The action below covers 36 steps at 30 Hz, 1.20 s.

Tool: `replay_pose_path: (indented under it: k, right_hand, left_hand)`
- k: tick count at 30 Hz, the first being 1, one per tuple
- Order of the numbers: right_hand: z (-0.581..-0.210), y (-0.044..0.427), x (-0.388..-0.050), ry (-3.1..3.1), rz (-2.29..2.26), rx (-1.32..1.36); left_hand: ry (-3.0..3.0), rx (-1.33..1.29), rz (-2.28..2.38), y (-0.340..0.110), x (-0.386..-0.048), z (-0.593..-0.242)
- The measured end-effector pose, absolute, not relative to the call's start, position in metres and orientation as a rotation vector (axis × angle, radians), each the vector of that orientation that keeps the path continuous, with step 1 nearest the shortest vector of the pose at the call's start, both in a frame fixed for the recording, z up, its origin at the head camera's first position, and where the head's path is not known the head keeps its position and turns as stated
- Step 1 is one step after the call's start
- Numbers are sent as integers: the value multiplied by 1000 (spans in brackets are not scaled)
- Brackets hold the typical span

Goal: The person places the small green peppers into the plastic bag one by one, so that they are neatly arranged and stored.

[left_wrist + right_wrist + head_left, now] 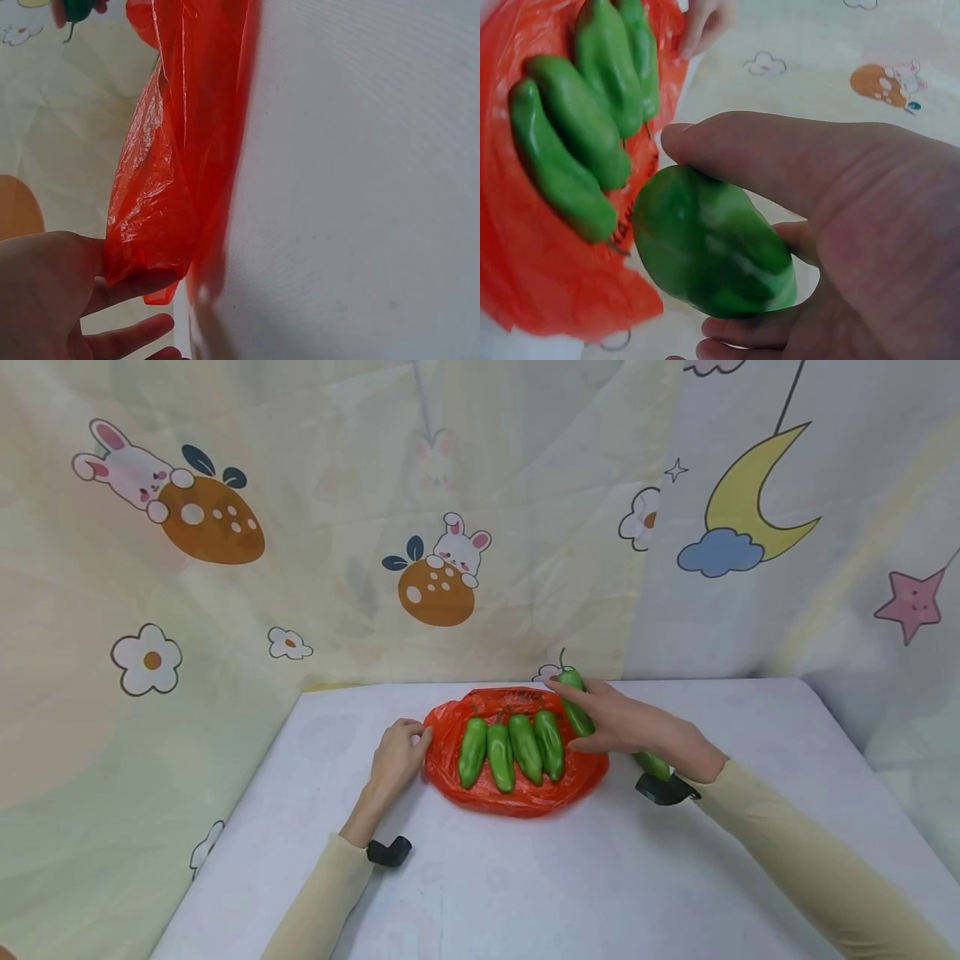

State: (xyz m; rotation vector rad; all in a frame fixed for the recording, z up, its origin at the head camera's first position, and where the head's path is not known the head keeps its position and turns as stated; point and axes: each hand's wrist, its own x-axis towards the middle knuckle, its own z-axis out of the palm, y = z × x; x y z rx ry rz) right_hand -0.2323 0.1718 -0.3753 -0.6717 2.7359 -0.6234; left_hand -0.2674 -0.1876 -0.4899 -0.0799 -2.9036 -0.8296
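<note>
Several green peppers (525, 747) lie side by side on a spread red plastic bag (495, 806). My right hand (637, 722) grips another green pepper (712, 240) between thumb and fingers, over the bag's right side, its stem pointing up and away. At the bag's left edge, my left hand (395, 758) pinches the red plastic between thumb and forefinger, as the left wrist view shows; its other fingers extend below the bag. One more green pepper (652, 766) lies right of the bag, partly hidden under my right wrist.
The white table (525, 885) extends around the bag. A printed curtain (330, 527) with rabbits, flowers and a moon hangs behind and beside it. Black straps or camera mounts (389, 852) sit at both wrists.
</note>
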Motion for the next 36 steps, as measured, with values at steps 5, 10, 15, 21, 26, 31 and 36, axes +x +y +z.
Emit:
replay_pose_path:
  k: [5, 10, 15, 21, 26, 31, 36]
  right_hand:
    - [-384, 155, -234, 2719, -646, -717]
    - [-393, 137, -235, 2688, -642, -729]
    - [-403, 117, -238, 2676, -608, -710]
    - [-414, 101, -244, 2666, -585, -653]
    - [-418, 90, -246, 2678, -555, -649]
    - [-421, 81, -247, 2674, -540, -621]
    - [-426, 76, -249, 2671, -520, -557]
  left_hand:
    - [-2906, -81, -829, -187, -268, -491]
    - [-2914, -81, -830, -187, -268, -490]
    - [-2908, -81, -816, -187, -269, -490]
    - [-2912, -79, -823, -188, -270, -490]
    - [-2911, -77, -825, -187, -271, -490]
    - [-2916, -77, -822, -187, -270, -489]
    - [-2915, -72, -858, -186, -269, -489]
